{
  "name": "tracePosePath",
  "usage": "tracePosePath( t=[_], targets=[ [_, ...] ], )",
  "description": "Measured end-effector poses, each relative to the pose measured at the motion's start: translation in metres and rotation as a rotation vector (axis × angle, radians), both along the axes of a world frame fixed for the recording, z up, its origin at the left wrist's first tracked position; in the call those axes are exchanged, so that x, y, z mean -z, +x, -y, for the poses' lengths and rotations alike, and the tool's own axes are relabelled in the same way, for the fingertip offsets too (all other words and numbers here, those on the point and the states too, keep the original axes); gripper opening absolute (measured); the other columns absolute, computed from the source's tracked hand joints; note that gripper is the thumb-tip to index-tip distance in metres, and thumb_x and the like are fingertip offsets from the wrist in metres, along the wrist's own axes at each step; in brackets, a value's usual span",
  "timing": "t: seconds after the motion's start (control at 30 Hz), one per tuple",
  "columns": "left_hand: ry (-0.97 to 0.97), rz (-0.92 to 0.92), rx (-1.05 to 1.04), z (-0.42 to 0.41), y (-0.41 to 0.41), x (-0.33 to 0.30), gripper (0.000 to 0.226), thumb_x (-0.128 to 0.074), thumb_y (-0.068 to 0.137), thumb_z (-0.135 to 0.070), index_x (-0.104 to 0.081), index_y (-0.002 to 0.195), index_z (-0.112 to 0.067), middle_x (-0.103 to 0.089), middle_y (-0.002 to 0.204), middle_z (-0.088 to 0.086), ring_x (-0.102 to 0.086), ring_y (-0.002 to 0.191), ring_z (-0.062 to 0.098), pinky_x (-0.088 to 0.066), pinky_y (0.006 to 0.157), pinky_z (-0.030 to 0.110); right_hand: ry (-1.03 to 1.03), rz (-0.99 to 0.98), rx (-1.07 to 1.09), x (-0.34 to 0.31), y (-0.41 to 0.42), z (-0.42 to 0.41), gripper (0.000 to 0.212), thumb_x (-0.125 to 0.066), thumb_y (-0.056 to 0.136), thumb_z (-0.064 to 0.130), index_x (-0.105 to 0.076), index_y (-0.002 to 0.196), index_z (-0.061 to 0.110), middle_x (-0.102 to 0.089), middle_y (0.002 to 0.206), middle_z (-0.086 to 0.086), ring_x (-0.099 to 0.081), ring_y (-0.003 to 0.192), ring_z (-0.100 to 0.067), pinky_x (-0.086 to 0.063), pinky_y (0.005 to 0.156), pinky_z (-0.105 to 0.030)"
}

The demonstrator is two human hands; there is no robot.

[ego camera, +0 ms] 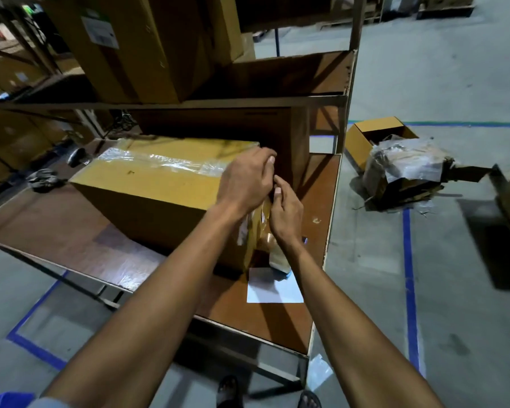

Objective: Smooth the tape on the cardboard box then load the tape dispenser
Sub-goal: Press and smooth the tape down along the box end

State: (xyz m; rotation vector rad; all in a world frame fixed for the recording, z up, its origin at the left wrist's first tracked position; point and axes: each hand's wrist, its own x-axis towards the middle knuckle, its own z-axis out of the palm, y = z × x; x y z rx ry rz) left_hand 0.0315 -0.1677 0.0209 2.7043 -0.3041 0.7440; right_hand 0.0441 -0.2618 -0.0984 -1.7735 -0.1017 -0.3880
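We are seeing two bare forearms, a pale light-blue sleeve edge point(46, 403) showing at seven o'clock, and dark open sandals point(229, 391) showing at six o'clock.

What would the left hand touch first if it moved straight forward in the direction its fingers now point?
Probably the dark upright board behind the cardboard box: the left hand points its fingertips at it, past the box's top right corner. Depth is unclear.

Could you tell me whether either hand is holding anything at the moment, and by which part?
Both hands meet at the right end of the cardboard box. The right hand seems to pinch the tape there; the left hand presses beside it. The exact grip is hidden.
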Motion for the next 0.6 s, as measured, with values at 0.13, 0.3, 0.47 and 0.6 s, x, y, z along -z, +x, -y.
tracePosePath(
  t=[0.13, 0.3, 0.47, 0.6],
  targets=[
    [0.102, -0.248, -0.086, -0.053, 0.009, -0.006, 0.054, -0.039, 0.107, -0.049, -0.062, 0.151, -0.028, -0.063, 0.154, -0.002, -0.060, 0.138, 0.027, -0.052, 0.110, 0.045, 0.005, 0.021, -0.176, -0.011, -0.010, -0.029, 0.053, -0.035, 0.114, 0.029, -0.036, 0.164, 0.011, -0.039, 0.169, -0.008, -0.036, 0.156, -0.020, -0.029, 0.128, -0.033],
    [0.116, -0.519, 0.024, -0.101, 0.004, 0.021, 0.067, -0.023, 0.109, -0.060, -0.036, 0.167, -0.028, -0.034, 0.173, -0.005, -0.028, 0.162, 0.017, -0.020, 0.132, 0.049, -0.068, -0.002, -0.340, -0.006, -0.014, -0.058, 0.067, -0.026, 0.112, 0.050, -0.013, 0.170, 0.020, -0.008, 0.178, 0.006, -0.004, 0.163, -0.006, -0.009, 0.133, -0.029],
    [0.158, -0.566, -0.020, -0.103, 0.007, 0.026, 0.072, -0.012, 0.104, -0.063, -0.020, 0.171, -0.036, -0.018, 0.178, -0.015, -0.013, 0.165, 0.011, -0.007, 0.133, 0.055, -0.115, -0.066, -0.374, 0.009, -0.011, -0.072, 0.071, -0.014, 0.110, 0.057, 0.000, 0.170, 0.021, 0.009, 0.177, 0.010, 0.008, 0.162, -0.003, -0.005, 0.134, -0.038],
    [0.162, -0.547, -0.032, -0.103, 0.009, 0.028, 0.072, -0.008, 0.103, -0.064, -0.020, 0.170, -0.039, -0.018, 0.177, -0.016, -0.013, 0.165, 0.010, -0.010, 0.133, 0.055, -0.141, -0.194, -0.407, 0.019, -0.012, -0.064, 0.068, -0.013, 0.112, 0.054, 0.009, 0.169, 0.025, 0.016, 0.172, 0.017, 0.007, 0.163, -0.008, -0.009, 0.133, -0.048]
  ],
)
